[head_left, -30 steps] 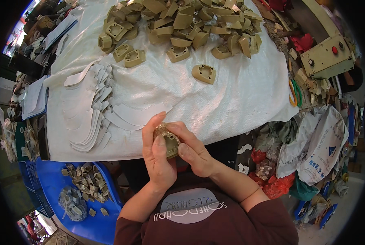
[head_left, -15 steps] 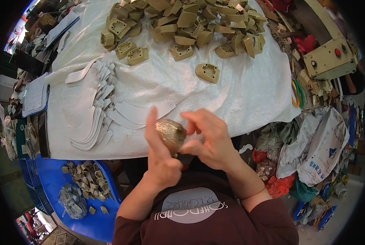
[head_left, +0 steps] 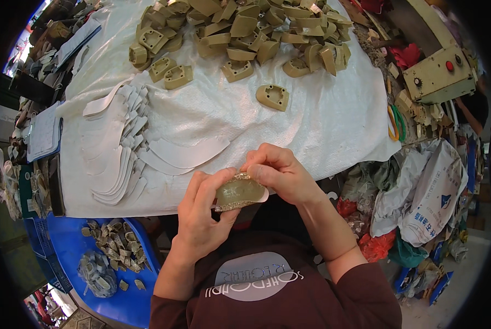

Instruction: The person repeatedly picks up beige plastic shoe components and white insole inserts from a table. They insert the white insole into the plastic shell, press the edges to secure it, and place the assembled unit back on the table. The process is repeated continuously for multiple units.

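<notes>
Over my lap, just off the table's near edge, is an olive shoe heel [head_left: 238, 192] with a sparkling gold covering round its rim. My left hand [head_left: 201, 205] is closed round its left side, fingers on the far rim and thumb on the near one. At the far right of the rim my right hand [head_left: 273, 169] pinches the edge of the glittery covering. A sliver of white [head_left: 264, 196] sticks out at the heel's right end. On the table beyond, one bare khaki heel [head_left: 273, 97] lies apart from the others.
A big pile of khaki heels [head_left: 244, 26] covers the far side of the white sheet [head_left: 201, 115]. Stacked white curved strips [head_left: 111, 170] lie at left. A blue chair [head_left: 108, 301] at lower left holds small pieces and a plastic bag [head_left: 96, 271]. A control box [head_left: 438, 75] stands far right.
The heel has turned from its glittery side to its smooth olive face. My right hand, apart from it and blurred before, has closed on its rim. My left fingers have wrapped round it.
</notes>
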Demonstrator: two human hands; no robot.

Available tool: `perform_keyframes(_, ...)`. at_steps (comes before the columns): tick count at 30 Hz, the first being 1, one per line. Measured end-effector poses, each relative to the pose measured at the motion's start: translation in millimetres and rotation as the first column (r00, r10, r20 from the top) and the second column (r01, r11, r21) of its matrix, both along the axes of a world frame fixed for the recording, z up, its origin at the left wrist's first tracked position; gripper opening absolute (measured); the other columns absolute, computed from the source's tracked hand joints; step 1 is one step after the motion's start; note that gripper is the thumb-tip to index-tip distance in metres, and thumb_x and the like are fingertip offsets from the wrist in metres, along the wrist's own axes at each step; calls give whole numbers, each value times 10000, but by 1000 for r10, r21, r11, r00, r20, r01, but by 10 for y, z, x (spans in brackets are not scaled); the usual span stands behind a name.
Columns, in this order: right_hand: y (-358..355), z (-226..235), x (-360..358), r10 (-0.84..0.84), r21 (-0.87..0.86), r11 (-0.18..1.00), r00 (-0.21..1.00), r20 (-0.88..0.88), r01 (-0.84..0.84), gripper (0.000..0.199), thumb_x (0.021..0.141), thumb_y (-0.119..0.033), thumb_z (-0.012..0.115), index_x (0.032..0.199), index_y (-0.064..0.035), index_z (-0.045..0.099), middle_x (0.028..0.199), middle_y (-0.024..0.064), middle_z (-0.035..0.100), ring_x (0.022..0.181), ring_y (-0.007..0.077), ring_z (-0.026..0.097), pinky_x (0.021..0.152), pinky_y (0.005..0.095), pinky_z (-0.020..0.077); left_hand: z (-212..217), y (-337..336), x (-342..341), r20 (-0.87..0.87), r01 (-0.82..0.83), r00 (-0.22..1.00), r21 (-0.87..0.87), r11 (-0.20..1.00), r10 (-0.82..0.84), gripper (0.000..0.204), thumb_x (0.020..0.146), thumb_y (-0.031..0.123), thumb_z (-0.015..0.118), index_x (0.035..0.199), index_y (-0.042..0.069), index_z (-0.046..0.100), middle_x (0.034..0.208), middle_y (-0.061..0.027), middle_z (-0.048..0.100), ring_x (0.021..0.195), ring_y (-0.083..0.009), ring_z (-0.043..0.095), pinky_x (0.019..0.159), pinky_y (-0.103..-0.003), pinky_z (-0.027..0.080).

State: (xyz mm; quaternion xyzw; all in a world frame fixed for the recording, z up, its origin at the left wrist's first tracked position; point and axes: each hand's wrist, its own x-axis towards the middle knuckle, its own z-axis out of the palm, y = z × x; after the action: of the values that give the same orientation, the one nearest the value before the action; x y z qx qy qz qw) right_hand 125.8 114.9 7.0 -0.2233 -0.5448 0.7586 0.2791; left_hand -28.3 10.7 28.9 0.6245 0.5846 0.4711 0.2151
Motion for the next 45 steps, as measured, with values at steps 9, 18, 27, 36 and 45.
perform_keyframes(9, -81, 33, -29, -143, 78, 988, 987, 78, 137, 170, 934, -175, 555, 940, -13, 609, 701, -15, 591, 646, 56, 511, 567, 236, 433, -90, 34, 122, -86, -144, 985, 95, 985, 152, 548, 545, 44, 809, 1017, 2, 533, 744, -95, 552, 546, -230, 539, 495, -309, 460)
perform_keyframes(18, -229, 96, -42, -258, 357, 924, 913, 316, 138, 241, 975, -179, 470, 1064, 6, 596, 992, 80, 638, 884, 124, 593, 773, 266, 486, -147, 93, 324, -257, -328, 887, 232, 916, 383, 526, 556, 144, 842, 924, -6, 498, 708, -97, 575, 545, -222, 597, 500, -296, 482)
perform_keyframes(27, -365, -90, -124, -230, 107, 969, 971, 58, 223, 308, 955, -130, 489, 1231, 7, 492, 993, 111, 572, 876, 157, 550, 784, 271, 449, -191, 83, 249, -323, -339, 852, 259, 904, 412, 542, 568, 160, 859, 923, -17, 490, 721, -121, 580, 554, -250, 608, 508, -315, 493)
perform_keyframes(36, -428, -11, -305, -174, 482, 872, 975, 137, 88, 450, 880, -119, 613, 1277, 4, 441, 1111, 151, 507, 982, 268, 518, 847, 328, 433, -290, -81, 31, -188, -380, 877, 294, 877, 443, 507, 585, 121, 837, 955, -16, 518, 703, -92, 558, 512, -216, 552, 468, -300, 452)
perform_keyframes(45, 32, -18, -543, -434, 931, 360, 873, 223, -58, 222, 768, -135, 685, 988, -109, 673, 1076, 62, 505, 1015, 247, 428, 867, 397, 288, -818, -1386, -1014, -260, -863, 462, 89, 498, 848, 455, 747, 46, 662, 1173, -8, 510, 1100, -135, 502, 988, -252, 508, 861, -344, 418)
